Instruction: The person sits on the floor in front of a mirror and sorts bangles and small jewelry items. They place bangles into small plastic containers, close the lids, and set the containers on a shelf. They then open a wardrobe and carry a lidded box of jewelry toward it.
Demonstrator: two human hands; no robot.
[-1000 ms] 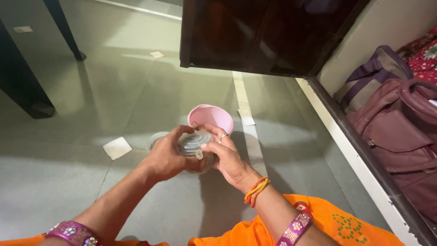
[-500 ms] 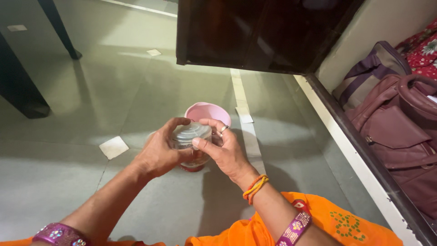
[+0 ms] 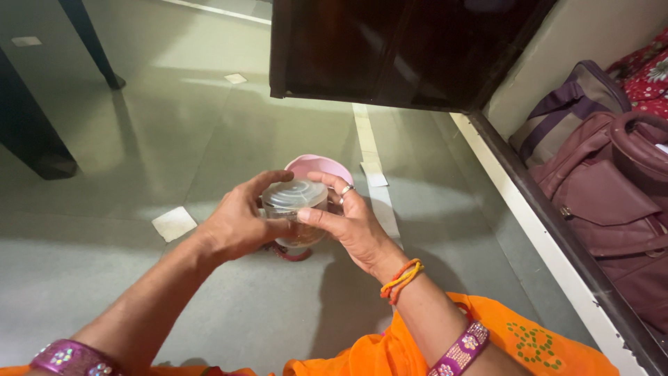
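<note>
Down over the grey floor (image 3: 104,278), both hands are wrapped round a small clear plastic container (image 3: 296,219) held up just above the tiles, with a pink bowl (image 3: 321,167) sitting right behind it. Left hand (image 3: 236,223) is curled around the body of the container, fingers hooked over the far side, thumb on the near side, so it's closed on it pretty firmly. Right hand (image 3: 351,226) is closed on it too, thumb pressing the front edge of the ribbed clear lid (image 3: 293,191) and fingers reaching over the back rim. Looks to me like the lid is being worked, though I can't tell if it's going on or coming off. Either way the good way to do it: keep the left hand low on the body as the anchor and let only the right hand do the lid, pushing evenly round the rim instead of at one corner, and keep the container level since there's something brownish inside. Something red peeks out on the floor underneath, can't make out what. Off to the right are a maroon bag (image 3: 612,202) and a dark cabinet door (image 3: 390,49) up top.
</note>
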